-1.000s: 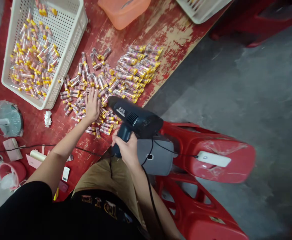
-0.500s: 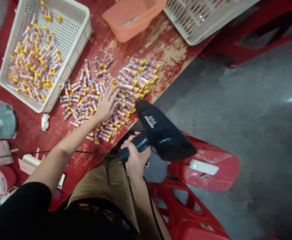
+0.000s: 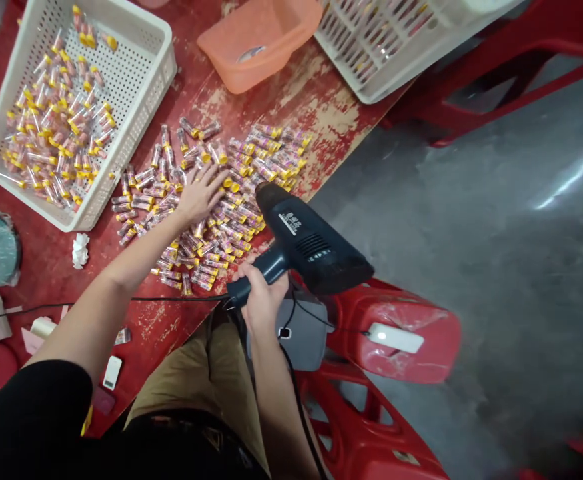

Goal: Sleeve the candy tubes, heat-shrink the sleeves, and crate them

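A spread of small clear tubes with yellow caps (image 3: pixel 231 220) lies on the worn red table (image 3: pixel 321 107). My left hand (image 3: pixel 200 193) rests flat on these tubes with its fingers apart. My right hand (image 3: pixel 260 291) grips the handle of a dark heat gun (image 3: pixel 311 243), whose nozzle points at the tubes near the table's edge. The gun's black cord runs left across the table.
A white perforated basket (image 3: pixel 136 100) with several more tubes stands at the back left. An orange tub (image 3: pixel 266 40) and a second white basket (image 3: pixel 401 40) sit at the back. Red plastic stools (image 3: pixel 406 333) and a grey box are beside my lap. Small items litter the table's left side.
My left hand slid right over the tubes, then came back a little. The heat gun swung away to the right and has returned with its nozzle over the tubes.
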A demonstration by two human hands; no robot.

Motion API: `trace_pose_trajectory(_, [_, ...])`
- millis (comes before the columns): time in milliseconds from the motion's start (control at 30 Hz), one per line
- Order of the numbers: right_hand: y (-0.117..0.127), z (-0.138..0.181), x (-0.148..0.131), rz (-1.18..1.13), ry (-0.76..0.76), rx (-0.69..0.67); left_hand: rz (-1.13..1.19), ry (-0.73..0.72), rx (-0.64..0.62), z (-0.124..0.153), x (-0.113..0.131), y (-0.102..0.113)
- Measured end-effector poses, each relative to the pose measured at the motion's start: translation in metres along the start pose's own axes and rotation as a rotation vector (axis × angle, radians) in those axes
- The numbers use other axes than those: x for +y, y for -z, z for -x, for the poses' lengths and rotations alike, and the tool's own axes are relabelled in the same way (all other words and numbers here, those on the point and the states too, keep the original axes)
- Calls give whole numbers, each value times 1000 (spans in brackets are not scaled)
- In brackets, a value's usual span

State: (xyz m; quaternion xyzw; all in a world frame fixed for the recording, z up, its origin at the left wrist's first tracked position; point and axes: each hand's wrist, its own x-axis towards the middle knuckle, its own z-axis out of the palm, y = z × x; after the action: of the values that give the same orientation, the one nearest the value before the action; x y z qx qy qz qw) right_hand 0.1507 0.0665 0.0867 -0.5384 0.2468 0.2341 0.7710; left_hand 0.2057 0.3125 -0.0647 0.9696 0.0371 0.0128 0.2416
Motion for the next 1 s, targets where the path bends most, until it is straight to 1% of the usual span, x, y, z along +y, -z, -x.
trace_pose_trajectory(100, [-5,-7,3,21,-4,-53,49,43,34,23,-22,20])
trace_pose_trajectory(167, [-8,-10,2,32,7,-52,74,64,70,37,-27,28])
trace_pose_trajectory(233, [-12,-10,0,45,6,-55,87,97,101,50,-26,31])
trace_pose_trajectory(333, [-18,-8,-1,101,-45,-127,100,167,141,69,-16,31])
trace_pose_trajectory(467, [-23,1,0,149,-46,-126,125,228,196,92,-3,31])
trace_pose_trajectory(567, [-22,7,4,204,-112,-201,134,261,209,110,1,33])
trace_pose_trajectory(600, [-22,7,6,216,-109,-200,131,271,211,116,1,33])
trace_pose_trajectory(667, [-23,5,9,215,-67,-155,123,289,211,126,0,34])
trace_pose_trajectory(733, [-24,2,10,208,-53,-139,125,303,208,134,-1,34])
trace_pose_trajectory(833, [-29,-2,9,244,-67,-190,130,318,209,140,-2,34])
trace_pose_trajectory(933, [-34,-5,7,279,-1,-149,125,324,213,138,0,33])
trace_pose_trajectory(1000, [-37,-7,7,292,-7,-169,122,324,214,132,1,30])
